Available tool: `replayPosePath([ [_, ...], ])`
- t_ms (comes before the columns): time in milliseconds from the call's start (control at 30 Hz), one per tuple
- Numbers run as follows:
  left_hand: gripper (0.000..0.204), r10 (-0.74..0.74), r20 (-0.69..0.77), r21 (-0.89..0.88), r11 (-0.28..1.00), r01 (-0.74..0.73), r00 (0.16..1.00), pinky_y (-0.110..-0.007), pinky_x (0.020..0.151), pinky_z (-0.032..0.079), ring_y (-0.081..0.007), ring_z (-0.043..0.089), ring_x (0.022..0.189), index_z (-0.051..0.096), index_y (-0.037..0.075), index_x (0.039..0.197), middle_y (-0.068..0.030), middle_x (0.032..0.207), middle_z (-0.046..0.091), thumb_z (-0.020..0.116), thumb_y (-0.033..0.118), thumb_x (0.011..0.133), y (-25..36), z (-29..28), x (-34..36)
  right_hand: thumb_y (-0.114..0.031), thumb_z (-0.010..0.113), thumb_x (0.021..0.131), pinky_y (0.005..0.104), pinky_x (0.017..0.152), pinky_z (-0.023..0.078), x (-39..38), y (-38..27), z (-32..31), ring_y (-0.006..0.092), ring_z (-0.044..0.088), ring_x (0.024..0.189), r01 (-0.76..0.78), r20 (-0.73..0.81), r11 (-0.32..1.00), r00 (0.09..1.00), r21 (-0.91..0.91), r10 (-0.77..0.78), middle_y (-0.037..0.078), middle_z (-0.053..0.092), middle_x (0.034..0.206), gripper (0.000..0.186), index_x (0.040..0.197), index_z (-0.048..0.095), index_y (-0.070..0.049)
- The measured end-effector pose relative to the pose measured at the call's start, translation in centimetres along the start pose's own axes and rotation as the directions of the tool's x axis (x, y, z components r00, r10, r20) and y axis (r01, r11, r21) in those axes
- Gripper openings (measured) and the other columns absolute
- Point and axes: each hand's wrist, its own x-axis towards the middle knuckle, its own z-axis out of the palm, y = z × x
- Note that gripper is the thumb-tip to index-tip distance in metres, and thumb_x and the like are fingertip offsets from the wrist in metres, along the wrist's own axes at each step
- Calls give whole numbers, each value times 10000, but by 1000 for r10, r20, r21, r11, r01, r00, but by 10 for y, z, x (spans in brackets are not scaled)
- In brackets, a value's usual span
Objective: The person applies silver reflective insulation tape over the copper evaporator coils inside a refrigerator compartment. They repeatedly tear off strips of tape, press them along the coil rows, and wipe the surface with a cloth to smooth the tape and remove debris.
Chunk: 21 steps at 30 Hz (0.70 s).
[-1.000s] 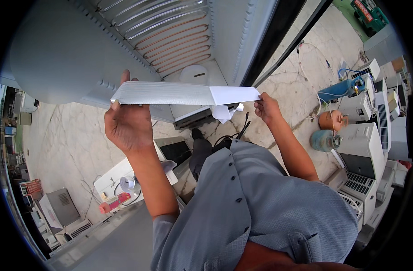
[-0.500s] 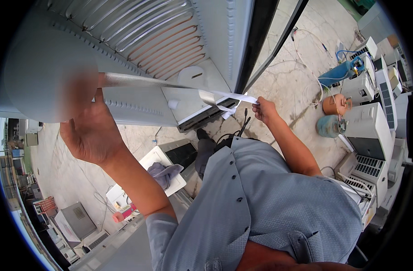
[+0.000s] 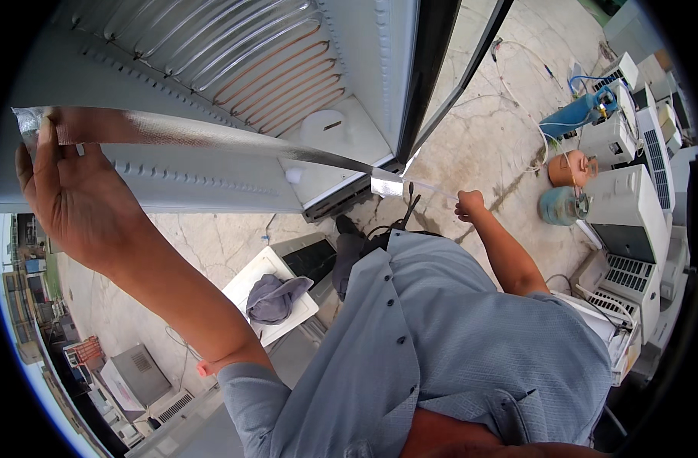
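- Your left hand (image 3: 78, 195), nine o'clock, clamps one long silver foil strip (image 3: 204, 135), at ten.
- Your right hand (image 3: 469, 206), three o'clock, pinches its pale tail (image 3: 431, 188).
- Three metal cylinders (image 3: 567, 169): blue, orange, teal, toward two-thirty.

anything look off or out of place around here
Mostly untidiness: a crumpled grey cloth lies on a white appliance, and thin hoses trail loosely across the floor near the blue cylinder, where feet could catch. The floor itself is cracked and stained. The silver tape in the left hand shows no obvious tear.
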Motion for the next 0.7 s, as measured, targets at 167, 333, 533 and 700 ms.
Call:
replayPosePath([
  [167, 357, -9, 194, 92, 996, -10, 981, -522, 1172, 355, -318, 533, 1289, 559, -9, 1328, -210, 1338, 552, 550, 130, 999, 1, 34, -14, -373, 689, 941, 371, 855, 528, -129, -70, 6, 265, 670, 965, 874, -343, 480, 428, -79, -836, 156, 695, 1043, 462, 1168, 611, 21],
  [333, 375, -39, 377, 58, 998, 19, 925, -541, 1174, 338, -316, 580, 1239, 615, -32, 1274, -183, 1320, 572, 606, 188, 970, -9, 66, -15, -304, 856, 767, 421, 972, 487, -263, -143, 22, 319, 603, 1168, 976, -48, -214, -212, 49, -976, 186, 630, 1267, 710, 1314, 540, 21],
  [533, 339, -108, 319, 54, 994, 95, 942, -531, 1160, 329, -292, 574, 1215, 628, -15, 1229, -152, 1236, 595, 645, 172, 947, -3, 67, -21, -283, 902, 680, 436, 1067, 433, -288, -204, 104, 353, 485, 1331, 914, -176, -395, -405, -89, -897, 201, 594, 1334, 884, 1392, 473, 17],
  [700, 295, -151, 212, 21, 989, 150, 966, -531, 1176, 291, -264, 522, 1262, 643, 34, 1210, -127, 1261, 588, 641, 163, 945, 7, 39, -24, -254, 813, 813, 362, 953, 478, -252, -213, 127, 230, 617, 1079, 971, 339, 153, 84, 183, -937, 119, 702, 1089, 528, 1238, 620, -7],
])
